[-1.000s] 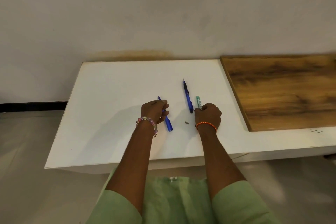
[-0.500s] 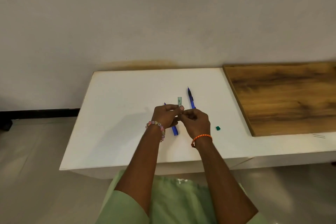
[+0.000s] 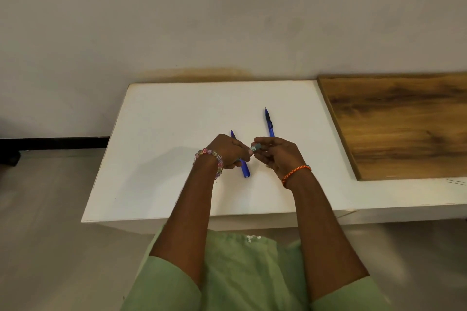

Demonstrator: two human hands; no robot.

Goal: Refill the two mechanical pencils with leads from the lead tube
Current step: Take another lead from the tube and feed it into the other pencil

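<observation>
Two blue mechanical pencils lie on the white table (image 3: 164,159). One pencil (image 3: 269,124) rests free, its tip pointing away from me. The other pencil (image 3: 244,169) lies partly under my left hand (image 3: 227,151). Above the table, both hands pinch the small grey-green lead tube (image 3: 255,148), which lies roughly level between the fingertips of my left hand and my right hand (image 3: 278,156). Whether the tube's end is capped stays hidden by the fingers.
A brown wooden board (image 3: 399,124) covers the table's right part. A plain wall stands right behind the table. Grey floor lies to the left. My green-clothed lap sits below the table's front edge.
My right hand picked the tube up from the table and brought it to my left hand. The tube stood upright half a second ago and is now tipped level. The small green cap is out of sight.
</observation>
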